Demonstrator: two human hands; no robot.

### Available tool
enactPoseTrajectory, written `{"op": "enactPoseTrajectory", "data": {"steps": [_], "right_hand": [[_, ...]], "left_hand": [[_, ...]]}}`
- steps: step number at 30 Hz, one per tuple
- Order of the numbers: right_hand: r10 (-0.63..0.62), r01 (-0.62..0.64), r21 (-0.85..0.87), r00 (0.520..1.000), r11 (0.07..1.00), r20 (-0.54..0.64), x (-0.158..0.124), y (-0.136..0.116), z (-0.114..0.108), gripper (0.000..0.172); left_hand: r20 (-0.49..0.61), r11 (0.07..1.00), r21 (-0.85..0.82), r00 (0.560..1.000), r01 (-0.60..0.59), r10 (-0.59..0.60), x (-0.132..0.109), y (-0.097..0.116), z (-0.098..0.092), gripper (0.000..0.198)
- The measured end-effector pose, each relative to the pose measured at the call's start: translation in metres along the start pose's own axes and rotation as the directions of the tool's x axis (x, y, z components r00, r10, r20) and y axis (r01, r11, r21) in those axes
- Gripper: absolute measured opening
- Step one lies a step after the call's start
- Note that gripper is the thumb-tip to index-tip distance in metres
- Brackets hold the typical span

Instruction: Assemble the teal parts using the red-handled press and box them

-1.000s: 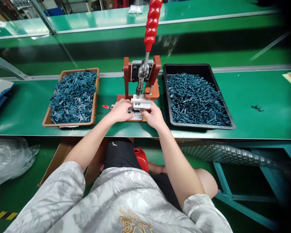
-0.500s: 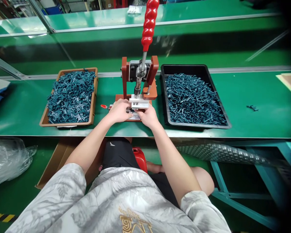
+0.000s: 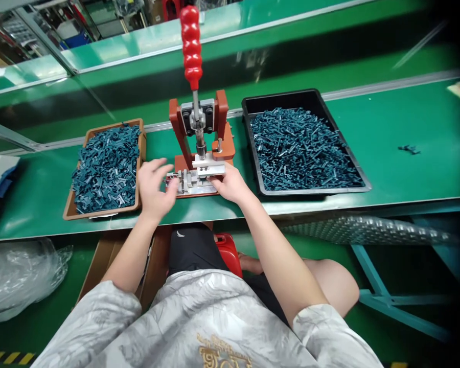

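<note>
"What is nearest?"

"A pale patterned shirt (image 3: 199, 312) at six o'clock, two bare forearms (image 3: 279, 243) reaching forward from it. Take the metal fixture (image 3: 193, 191) as the clock's centre. The left hand (image 3: 153, 191) is just beside it at nine o'clock, fingers spread, apparently holding nothing. The right hand (image 3: 233, 185) is at three o'clock, thumb and fingers at the fixture's right end, by the press head (image 3: 211, 169); whether it pinches a piece, I cannot tell. The hands are apart."

"And around them?"

"On the green bench (image 3: 406, 176), a brown tray (image 3: 103, 211) at nine o'clock, close by the left hand, and a black tray (image 3: 283, 100) between two and three, both heaped with small dark-teal pieces (image 3: 107, 166). Behind the fixture, an orange-brown hand press (image 3: 222, 110) has its red handle (image 3: 192, 51) upright at twelve o'clock."

"How far along is the work?"

"Probably midway: both trays are well filled, so much seems done and much left, though which heap is which I cannot tell. No piece can be made out in the fixture."
</note>
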State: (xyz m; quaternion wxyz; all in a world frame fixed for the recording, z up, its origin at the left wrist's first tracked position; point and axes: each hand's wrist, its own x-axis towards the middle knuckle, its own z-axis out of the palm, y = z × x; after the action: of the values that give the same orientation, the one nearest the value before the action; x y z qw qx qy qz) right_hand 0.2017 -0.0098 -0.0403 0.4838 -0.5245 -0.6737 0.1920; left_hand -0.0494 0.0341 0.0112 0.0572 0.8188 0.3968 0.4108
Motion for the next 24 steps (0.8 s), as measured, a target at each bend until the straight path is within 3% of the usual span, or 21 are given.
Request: {"op": "enactPoseTrajectory", "data": {"steps": [2,3,5,8,10,12,15,18,21,24], "right_hand": [[0.003,-0.003,0.001,1.000,1.000,0.004,0.000,0.000,0.000,0.032],[0.004,-0.004,0.002,1.000,1.000,0.004,0.000,0.001,0.000,0.032],[0.012,-0.012,0.006,1.000,1.000,0.002,-0.001,0.001,0.001,0.030],[0.024,-0.024,0.008,1.000,1.000,-0.006,-0.001,0.001,0.002,0.029],[0.015,-0.015,0.005,1.000,1.000,0.001,-0.001,0.001,0.000,0.028],[-0.005,0.005,0.002,1.000,1.000,0.013,0.000,0.001,-0.002,0.027],[0.003,-0.003,-0.015,1.000,1.000,0.008,0.001,0.002,-0.005,0.028],[0.129,-0.130,-0.028,0.992,0.991,-0.013,0.003,0.003,-0.006,0.026],[0.283,-0.282,0.038,0.959,0.959,0.003,0.005,0.003,-0.007,0.036],[0.313,-0.318,0.071,0.947,0.945,0.072,0.008,0.002,-0.009,0.035]], "left_hand": [[-0.193,0.973,-0.144,0.959,0.183,-0.208,0.005,-0.023,-0.002,0.048],[-0.194,0.933,-0.245,0.929,0.265,-0.315,0.010,-0.031,0.002,0.054],[-0.061,0.846,-0.389,0.906,0.365,-0.419,0.020,-0.036,0.019,0.068],[0.145,0.889,-0.341,0.951,0.306,-0.272,0.030,-0.012,0.049,0.083],[0.192,0.949,-0.241,0.968,0.203,-0.159,0.031,0.011,0.059,0.088],[0.204,0.970,-0.182,0.971,0.164,-0.126,0.028,0.025,0.060,0.089],[0.230,0.971,-0.139,0.960,0.194,-0.158,0.025,0.023,0.054,0.085],[0.253,0.962,-0.141,0.948,0.232,-0.191,0.028,0.012,0.053,0.081],[0.181,0.955,-0.177,0.962,0.237,-0.205,0.041,0.013,0.049,0.081],[-0.045,0.970,-0.223,0.993,0.100,-0.113,0.068,0.039,0.027,0.077]]}}
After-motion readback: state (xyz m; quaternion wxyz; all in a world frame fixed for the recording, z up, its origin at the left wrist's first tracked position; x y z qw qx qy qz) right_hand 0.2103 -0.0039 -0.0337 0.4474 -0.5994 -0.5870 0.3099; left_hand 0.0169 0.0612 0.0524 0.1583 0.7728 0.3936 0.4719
